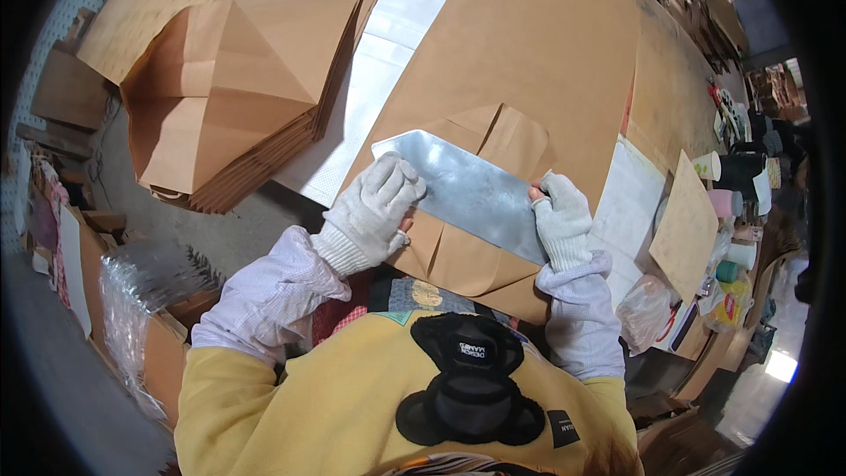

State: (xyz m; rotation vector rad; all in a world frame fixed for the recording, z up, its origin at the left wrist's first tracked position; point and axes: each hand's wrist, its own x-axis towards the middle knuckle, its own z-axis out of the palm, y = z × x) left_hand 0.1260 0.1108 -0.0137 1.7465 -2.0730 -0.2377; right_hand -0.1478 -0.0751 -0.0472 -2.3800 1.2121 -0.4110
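A flat grey metal plate [471, 198] lies slantwise across the folded end of a large brown paper bag [538, 35]. My left hand [374, 203], in a white knit glove, is closed over the plate's left end with its fingers curled. At the right end, my right hand [566, 216], gloved too with bare fingertips showing, grips the plate's edge between thumb and fingers. Creased paper flaps [507, 137] stick out beyond the plate's far side, and a folded paper panel [449, 256] shows on its near side. The plate hides the middle of the fold.
At the left stands a stack of brown paper bags [264, 154], the top one with its end opened out [211, 97]. White sheeting [388, 44] covers part of the table. To the right are a tan board [686, 229], cups [727, 203] and a clear plastic bag [643, 308].
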